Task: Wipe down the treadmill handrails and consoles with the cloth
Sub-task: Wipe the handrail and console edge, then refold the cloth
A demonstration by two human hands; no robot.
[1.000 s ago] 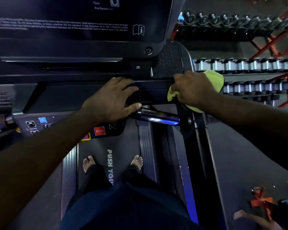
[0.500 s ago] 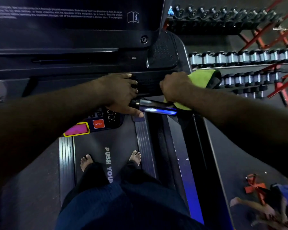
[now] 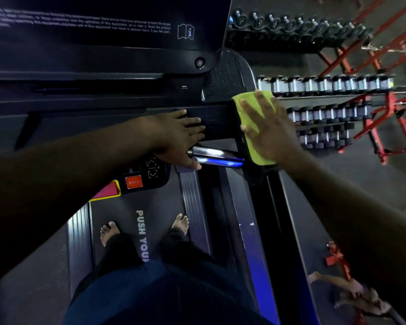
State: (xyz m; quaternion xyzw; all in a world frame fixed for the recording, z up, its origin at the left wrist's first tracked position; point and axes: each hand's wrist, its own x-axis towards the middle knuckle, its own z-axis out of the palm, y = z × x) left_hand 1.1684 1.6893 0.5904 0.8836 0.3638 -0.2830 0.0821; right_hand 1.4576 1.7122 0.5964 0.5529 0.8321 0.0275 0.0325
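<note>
A person's bare feet point(image 3: 109, 231) stand on the treadmill belt point(image 3: 117, 212), beside white lettering that reads "PUSH YOUR". Just ahead of them, a dark control panel carries a red STOP button point(image 3: 133, 182), partly covered by the left forearm. Beyond that, the left hand point(image 3: 176, 134) rests on the black handrail crossbar point(image 3: 218, 123). Its fingers lie fairly straight across the bar and hold nothing, and the thumb reaches toward the near end of a chrome grip bar point(image 3: 213, 153). At the right end of the crossbar, the yellow-green cloth point(image 3: 259, 156) is draped over the corner where the bar meets the side rail. The right hand point(image 3: 270, 130) lies flat on top of it, and its fingers point(image 3: 260, 102) are straight and spread, pressing the cloth down rather than gripping it. Cloth shows past the fingertips and below the palm. Farther on, the dark console point(image 3: 103, 43) rises with small white print, and racks of dumbbells point(image 3: 326, 85) stand off to the right.
</note>
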